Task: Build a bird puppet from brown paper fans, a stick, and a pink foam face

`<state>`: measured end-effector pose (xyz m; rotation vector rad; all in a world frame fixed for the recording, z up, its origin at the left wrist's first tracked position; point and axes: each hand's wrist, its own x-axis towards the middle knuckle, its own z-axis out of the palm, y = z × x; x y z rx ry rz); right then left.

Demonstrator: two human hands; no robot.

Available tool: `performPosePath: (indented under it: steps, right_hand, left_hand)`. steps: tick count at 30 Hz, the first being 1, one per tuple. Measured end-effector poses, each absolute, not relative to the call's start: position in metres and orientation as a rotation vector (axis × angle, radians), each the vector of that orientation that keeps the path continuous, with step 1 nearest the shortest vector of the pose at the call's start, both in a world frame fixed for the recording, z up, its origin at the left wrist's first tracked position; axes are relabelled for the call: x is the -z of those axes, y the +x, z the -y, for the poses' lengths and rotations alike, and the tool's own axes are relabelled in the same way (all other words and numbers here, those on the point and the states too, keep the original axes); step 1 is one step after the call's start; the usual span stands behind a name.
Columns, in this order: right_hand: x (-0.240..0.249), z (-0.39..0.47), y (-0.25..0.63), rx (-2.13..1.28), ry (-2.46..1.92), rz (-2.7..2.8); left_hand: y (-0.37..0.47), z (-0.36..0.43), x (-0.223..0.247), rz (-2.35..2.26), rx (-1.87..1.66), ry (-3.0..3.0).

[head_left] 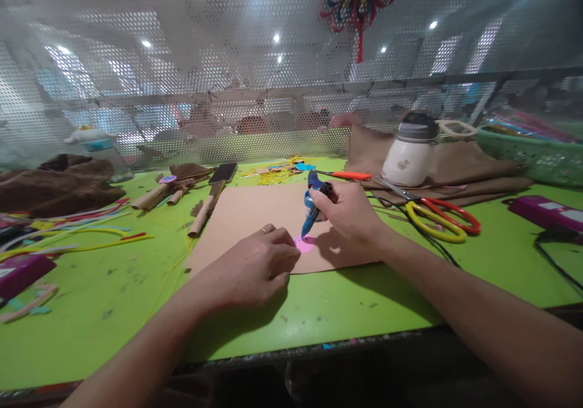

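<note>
Left hand (pixel 257 265) touches 1 disc (pixel 306 245); right hand (pixel 348 214) grips 1 blue tool (pixel 310 221).

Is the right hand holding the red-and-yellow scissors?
No: the scissors lie apart from the right hand, which holds a blue tool with its tip at a pink disc.

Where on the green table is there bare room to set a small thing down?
Bare table shows between the brown sheet and the front edge, with left forearm and right forearm at its sides; another between left purple box and left forearm; a third on the right, nearer than scissors. Crowded: far left, strips, brown cloth; far right, bottle, basket.
</note>
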<state>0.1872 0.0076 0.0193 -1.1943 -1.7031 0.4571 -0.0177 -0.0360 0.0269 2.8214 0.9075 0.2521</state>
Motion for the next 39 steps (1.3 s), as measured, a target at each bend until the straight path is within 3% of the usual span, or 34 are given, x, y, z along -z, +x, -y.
performPosePath:
  steps: [39]
  right_hand:
    - [-0.0263, 0.0017, 0.1852, -0.432, -1.194, 1.794]
  left_hand:
    - [-0.0163, 0.0379, -0.0280, -0.921, -0.227, 2.837]
